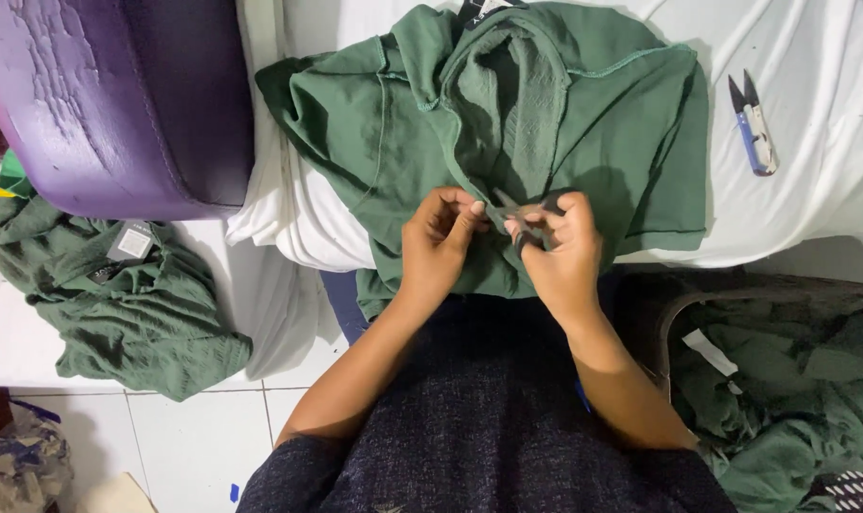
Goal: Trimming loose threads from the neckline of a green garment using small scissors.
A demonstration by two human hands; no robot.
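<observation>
A small garment workroom, seemingly set up in a home. Green garments [508,123] lie on a white cloth-covered table [821,85] beside thread snips [755,128], with further green piles [118,294] on the white tiled floor [194,437] near a purple stool [99,95].

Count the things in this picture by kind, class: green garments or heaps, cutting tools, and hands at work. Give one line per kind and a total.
Green garments or heaps: 3, one on the white sheet, one on the floor, one heap in a basket
Cutting tools: 2, blue-handled snips, dark snips in the right hand
Hands: 2, including the left hand
Total: 7
</observation>
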